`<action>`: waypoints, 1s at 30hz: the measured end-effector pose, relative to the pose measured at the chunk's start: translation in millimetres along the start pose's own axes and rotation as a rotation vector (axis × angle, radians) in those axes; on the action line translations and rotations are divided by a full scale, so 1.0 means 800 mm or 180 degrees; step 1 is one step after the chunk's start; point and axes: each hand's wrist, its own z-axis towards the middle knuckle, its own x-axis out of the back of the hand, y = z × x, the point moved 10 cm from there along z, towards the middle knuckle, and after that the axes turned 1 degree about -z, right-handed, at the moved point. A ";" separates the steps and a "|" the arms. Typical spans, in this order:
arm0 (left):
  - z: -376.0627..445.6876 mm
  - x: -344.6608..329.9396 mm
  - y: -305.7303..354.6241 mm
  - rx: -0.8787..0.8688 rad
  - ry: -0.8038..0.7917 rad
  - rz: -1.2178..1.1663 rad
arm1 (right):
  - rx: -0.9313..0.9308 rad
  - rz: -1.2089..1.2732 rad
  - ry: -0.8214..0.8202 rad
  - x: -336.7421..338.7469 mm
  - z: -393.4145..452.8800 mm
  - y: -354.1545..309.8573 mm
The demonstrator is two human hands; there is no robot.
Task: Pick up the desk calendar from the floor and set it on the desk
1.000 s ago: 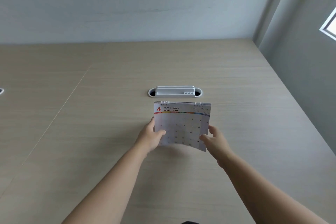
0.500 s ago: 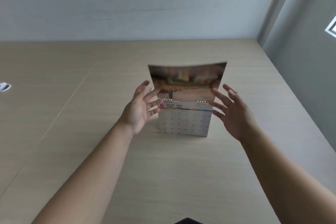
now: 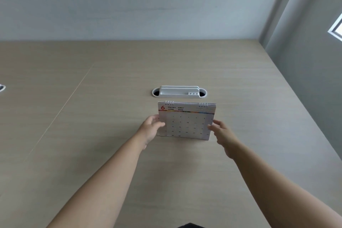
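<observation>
Pale wood-grain laminate is covering the table, which is running back to a grey-blue wall, with a thin seam crossing its left part. The desk calendar is standing upright on the table near the middle, its lower edge resting on the surface and its white spiral rings along the top; the facing page is showing a red 6, the words JUNE 2026 and a grid of dates under a thin rainbow stripe. Just behind it, a white plastic cable tray is sitting sunk into an oval opening in the table, apart from the calendar. Both bare forearms are reaching in from the lower corners. The left hand is lying against the calendar's left edge, its fingers loosely curled and the thumb overlapping the front of the page, so it is touching the calendar lightly rather than gripping hard. The right hand is sitting at the right edge with fingers spread and relaxed, the fingertips just meeting the page's side; whether it is actually pinching the card cannot be told. A window frame is showing at the far right on the side wall.
</observation>
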 end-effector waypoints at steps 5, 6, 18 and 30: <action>0.020 0.009 0.025 -0.0051 0.0167 -0.0397 | 0.0120 0.0121 0.0239 0.020 0.036 -0.039; 0.024 0.009 0.032 -0.0069 0.0173 -0.0539 | 0.0095 0.0106 0.0234 0.021 0.044 -0.045; 0.099 0.045 0.128 -0.0372 0.1079 -0.0417 | 0.0179 0.0358 0.0627 0.020 0.125 -0.114; 0.142 0.050 0.112 -0.0290 0.1048 -0.0373 | 0.0175 0.0213 0.0661 0.003 0.175 -0.112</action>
